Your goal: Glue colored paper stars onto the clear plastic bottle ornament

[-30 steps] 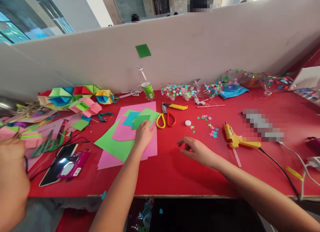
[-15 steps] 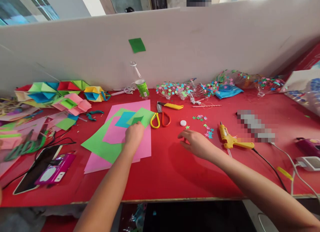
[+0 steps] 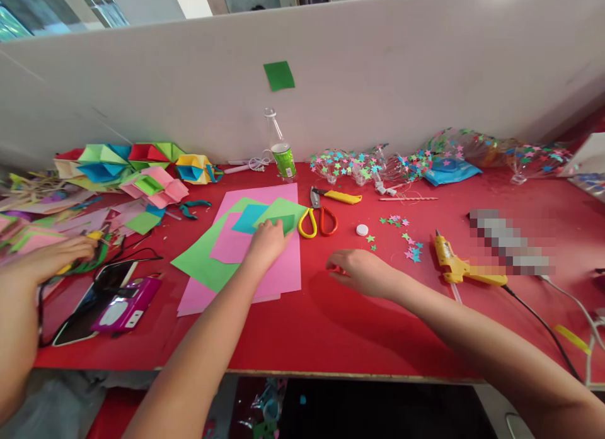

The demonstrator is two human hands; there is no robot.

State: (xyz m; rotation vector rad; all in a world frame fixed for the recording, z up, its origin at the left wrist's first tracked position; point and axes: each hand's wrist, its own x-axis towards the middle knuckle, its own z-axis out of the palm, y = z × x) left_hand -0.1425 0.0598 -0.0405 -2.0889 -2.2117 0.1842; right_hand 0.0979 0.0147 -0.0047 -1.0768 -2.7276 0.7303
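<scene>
My left hand [image 3: 269, 242] is over a stack of coloured paper, its fingers closed at a small dark green paper square [image 3: 287, 223]. Under that square lie a light green sheet [image 3: 288, 207], a blue sheet [image 3: 246, 217], a larger light green sheet [image 3: 198, 266] and pink sheets [image 3: 283, 278]. My right hand [image 3: 357, 269] hangs over the red table, fingers loosely bent and apart, holding nothing. Just beyond it sits a white bottle cap [image 3: 362, 230]. Scissors [image 3: 316, 213] with one yellow and one red handle lie beside the paper, touching a yellow box cutter [image 3: 343, 196].
Another person's hand [image 3: 70, 253] reaches in at the left, by green-handled scissors [image 3: 101, 253] and a phone [image 3: 89, 313]. A yellow glue gun [image 3: 454, 266] with a cord lies right, near small paper stars [image 3: 411, 250]. A clear bottle [image 3: 282, 152] stands behind.
The view has swung slightly left. Another person's hand and arm have come in at the left. My right hand has shifted a little left, closer to the paper; my left stays on the stack.
</scene>
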